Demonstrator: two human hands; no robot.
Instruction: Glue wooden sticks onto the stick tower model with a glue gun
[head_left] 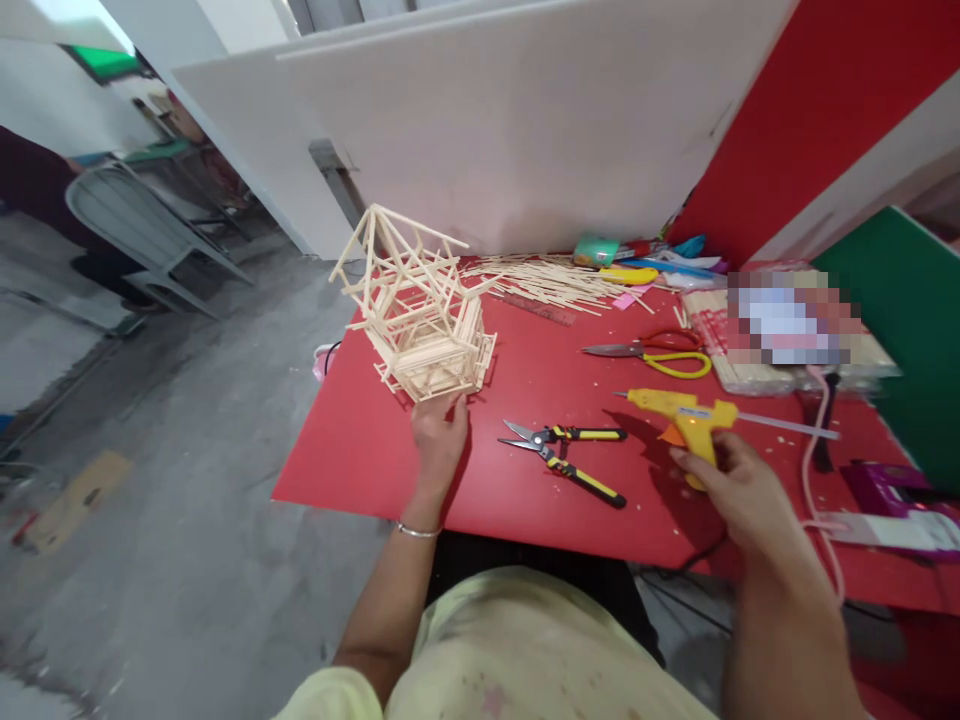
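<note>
A pavilion-like model (431, 330) built of thin wooden sticks stands tilted at the left of the red tabletop. My left hand (439, 432) grips the near edge of its base; the fingertips are partly hidden beneath it. My right hand (739, 480) is wrapped around the handle of a yellow glue gun (686, 410), with a clear glue stick (787, 427) jutting from its back. The gun's nozzle points left, away from the model. Between my hands lie yellow-and-black pruning shears (559, 450) with their blades apart.
Scissors (652, 352) with red and yellow handles lie behind the glue gun. Loose wooden sticks (555, 280) and a ruler (536, 308) are at the back. Bagged sticks (712, 340) and a pink cord (810, 470) occupy the right. White boards (487, 140) stand behind the table (337, 450).
</note>
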